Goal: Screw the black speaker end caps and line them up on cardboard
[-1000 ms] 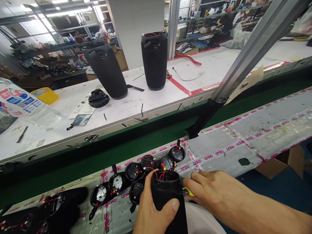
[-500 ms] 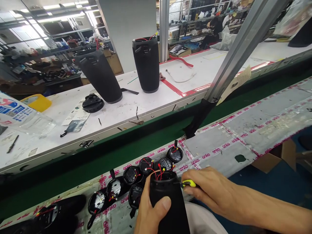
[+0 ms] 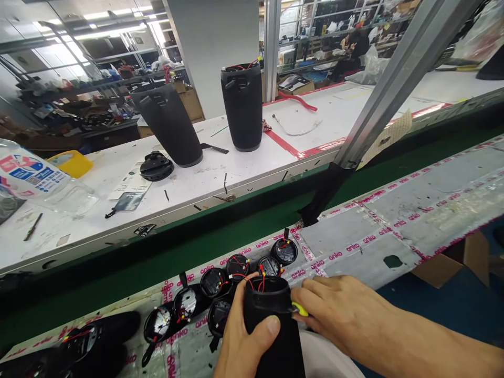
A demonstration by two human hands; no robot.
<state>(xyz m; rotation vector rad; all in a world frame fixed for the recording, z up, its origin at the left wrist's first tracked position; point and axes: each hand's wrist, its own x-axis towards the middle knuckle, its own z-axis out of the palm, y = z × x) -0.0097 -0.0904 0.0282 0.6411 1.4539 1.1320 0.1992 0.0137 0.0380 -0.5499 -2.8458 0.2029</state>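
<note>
Nearest, at the bottom centre of the frame, the left hand (image 3: 246,346) is wrapped around a black cylinder (image 3: 281,346), thumb pressed across its front, the open end tipped up with red wires (image 3: 263,281) rising out of it. Just right of it, the right hand (image 3: 338,310) has its fingers closed on a yellow-handled tool (image 3: 300,308), whose tip is at the cylinder's right edge, below the rim. Compared with half a second ago, less of the handle shows and the tip sits a little lower, near where the smooth collar meets the dark body; the left hand's hold looks the same. I judge that the work is at that seam; whether anything has been cut or lifted there is too small to tell.

Behind the hands, more wired cylinders (image 3: 212,282) stand close together on a grey worktop (image 3: 342,231) crossed by pink-lettered tape (image 3: 334,256), which runs to the right of the frame. Beyond it lies a green strip (image 3: 118,262), then a white table (image 3: 189,184) with two taller speaker-like bodies (image 3: 242,110), a round black part (image 3: 156,166) and, at far left, a clear bottle (image 3: 43,178). A slanting metal post (image 3: 389,89) crosses the upper right; farthest back are cluttered shelves (image 3: 79,86) and a seated person (image 3: 356,47).
</note>
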